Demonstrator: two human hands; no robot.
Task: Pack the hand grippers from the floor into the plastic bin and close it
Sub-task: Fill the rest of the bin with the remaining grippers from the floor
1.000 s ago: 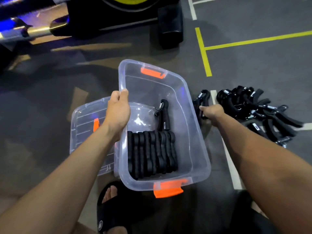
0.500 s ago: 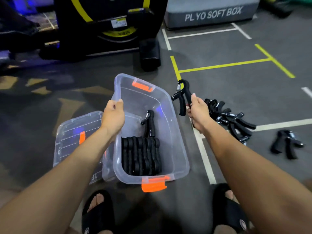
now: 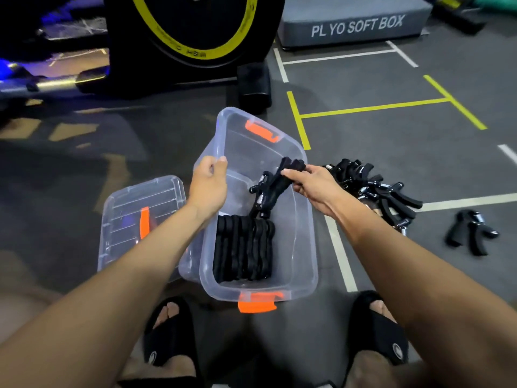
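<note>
A clear plastic bin with orange latches stands on the floor between my feet. A tight row of black hand grippers fills its near left part, and one more stands upright behind the row. My left hand grips the bin's left rim. My right hand holds a black hand gripper by its handles, above the bin's middle with the spring end pointing down. A pile of hand grippers lies on the floor right of the bin. One single hand gripper lies farther right.
The bin's clear lid, with an orange latch, lies on the floor left of the bin. A black exercise machine with a yellow ring stands behind, beside a grey plyo soft box. My feet in black slides flank the bin's near end.
My right hand took a hand gripper from the floor pile, lifted it, and carried it left over the bin. My left hand stayed on the bin's rim.
</note>
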